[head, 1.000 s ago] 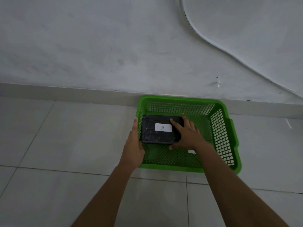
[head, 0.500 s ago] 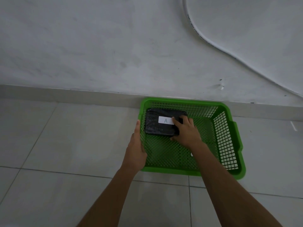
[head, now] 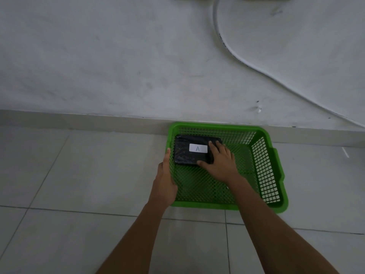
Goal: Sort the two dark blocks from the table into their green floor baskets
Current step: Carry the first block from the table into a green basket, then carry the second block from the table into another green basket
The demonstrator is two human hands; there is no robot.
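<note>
A dark block [head: 185, 155] with a white label marked "A" lies flat in the far left corner of a green mesh basket [head: 264, 175] on the tiled floor. My right hand [head: 219, 162] is inside the basket, fingers and thumb wrapped around the block's right end. My left hand [head: 165, 179] presses flat against the outside of the basket's left wall, holding nothing. Only this one block and this one basket are in view.
The basket stands against a low skirting ledge at the foot of a grey-white wall [head: 118, 66]. A white cable [head: 243, 62] curves down the wall at the upper right. Pale floor tiles [head: 79, 184] spread to the left and front.
My right hand has slid the block from the middle left of the basket into its far left corner. My left hand has stayed on the basket's left wall.
</note>
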